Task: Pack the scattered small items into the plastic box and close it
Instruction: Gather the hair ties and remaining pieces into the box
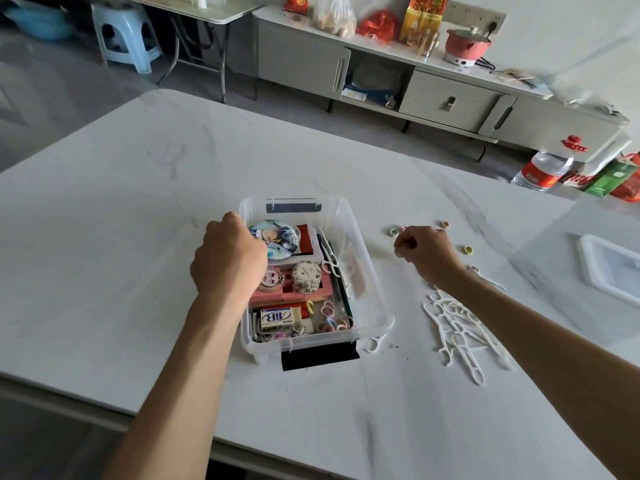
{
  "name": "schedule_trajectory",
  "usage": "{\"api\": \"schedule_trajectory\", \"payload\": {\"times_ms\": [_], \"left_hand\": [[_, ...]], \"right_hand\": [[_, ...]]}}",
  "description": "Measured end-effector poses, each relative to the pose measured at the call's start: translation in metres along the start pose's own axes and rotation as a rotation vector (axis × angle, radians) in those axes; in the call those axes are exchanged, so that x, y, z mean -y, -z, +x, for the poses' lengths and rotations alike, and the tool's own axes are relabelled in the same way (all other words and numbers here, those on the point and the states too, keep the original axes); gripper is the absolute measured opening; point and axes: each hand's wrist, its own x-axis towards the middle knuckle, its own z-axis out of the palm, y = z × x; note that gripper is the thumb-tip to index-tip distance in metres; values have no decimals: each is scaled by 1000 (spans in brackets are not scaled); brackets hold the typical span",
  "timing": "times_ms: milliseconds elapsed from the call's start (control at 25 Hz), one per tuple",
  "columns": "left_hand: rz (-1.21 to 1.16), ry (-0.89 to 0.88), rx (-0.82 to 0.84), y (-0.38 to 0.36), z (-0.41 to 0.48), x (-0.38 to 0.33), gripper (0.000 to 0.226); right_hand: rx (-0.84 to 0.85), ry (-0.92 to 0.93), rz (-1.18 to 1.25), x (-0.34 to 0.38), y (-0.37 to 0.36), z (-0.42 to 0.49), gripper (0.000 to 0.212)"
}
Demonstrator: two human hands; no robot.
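- The clear plastic box (364,271) stands open near the middle of the white marbled worktop (138,237). A black latch (320,358) is fitted at its near end.
- Inside the box, a round illustrated badge (275,239) lies at the far end and pink blocks (273,296) in the middle. A round floral-patterned piece (306,277) rests on the blocks.
- A white eraser with blue lettering (280,318) lies at the near end, with small pastel hair rings (332,318) just beside it.
- The left hand (230,258) is placed at the box's left wall, knuckles up. Its grip is curled together; whether it is clamped on the wall or on an item cannot be told.
- The right hand (424,252) is held to the right of the box, over the worktop. Its fingers are drawn together; whether a ring is pinched cannot be told.
- A greenish ring (393,232), an orange ring (444,223) and a yellow ring (468,250) lie loose on the worktop near the right hand.
- A pile of white plastic floss picks (457,330) lies under the right forearm. A single floss pick (375,342) lies just beside the box's near right corner.
- A clear plastic lid (588,271) lies well apart, at the right edge of view.
- Beyond the worktop stand a low grey cabinet (450,95) and a pale blue plastic stool (124,39).
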Motion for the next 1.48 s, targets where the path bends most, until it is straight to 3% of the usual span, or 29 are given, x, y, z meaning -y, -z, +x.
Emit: {"api": "schedule_trajectory", "payload": {"times_ms": [120,240,440,560,720,880,920,1000,1120,1200,1360,1480], "left_hand": [[-2,-2,12,1,0,0,26],[-6,8,19,3,-1,0,27],[-30,-7,30,3,-2,1,22],[-21,2,33,5,-1,1,22],[-2,-14,26,5,-6,-1,26],[24,-16,19,5,-9,-6,28],[39,-14,16,5,-10,-6,28],[55,-14,9,4,-13,-8,28],[64,-22,-4,3,-15,-8,28],[70,-26,-16,3,-13,-8,27],[70,-31,-11,3,-13,-8,27],[71,-40,-11,3,-12,-7,26]], "right_hand": [[-64,-24,255,27,26,-9,8],[72,171,341,69,54,-27,11],[527,465,-56,126,30,-74,9],[636,513,-144,130,17,-84,11],[494,409,95,123,26,-76,31],[283,29,630,75,42,-45,38],[189,-51,579,56,43,-33,33],[32,-178,187,10,40,-9,22],[149,-268,-225,-36,24,11,51],[107,-252,-185,-43,11,23,49],[-43,-192,-89,-38,-7,30,22],[-33,-144,-109,-31,-6,23,18]]}}
